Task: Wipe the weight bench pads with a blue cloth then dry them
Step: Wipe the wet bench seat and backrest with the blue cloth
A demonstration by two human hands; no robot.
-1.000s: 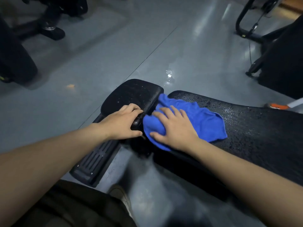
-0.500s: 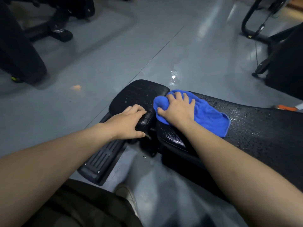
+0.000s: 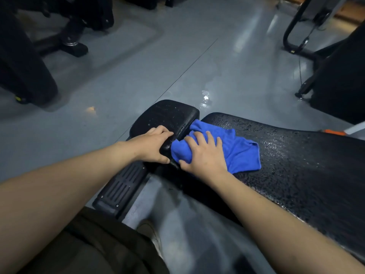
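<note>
A blue cloth (image 3: 240,153) lies bunched on the left end of the long black bench pad (image 3: 300,161), whose surface is speckled with water drops. My right hand (image 3: 204,155) presses on the cloth with spread fingers, thumb hooked under the pad's near edge. A smaller black seat pad (image 3: 167,114) sits just left of it across a narrow gap. My left hand (image 3: 153,144) grips the near corner of that small pad, fingers curled over its edge.
A black ribbed footplate (image 3: 120,187) slopes down below the small pad. The grey floor shows a wet patch (image 3: 205,97) beyond the bench. Dark gym machines stand at far left (image 3: 25,76) and right (image 3: 339,76). An orange-and-white object (image 3: 335,132) lies behind the long pad.
My right hand and the cloth slid back from the far edge of the long pad toward its near edge, by the gap. My left hand kept its hold on the small pad.
</note>
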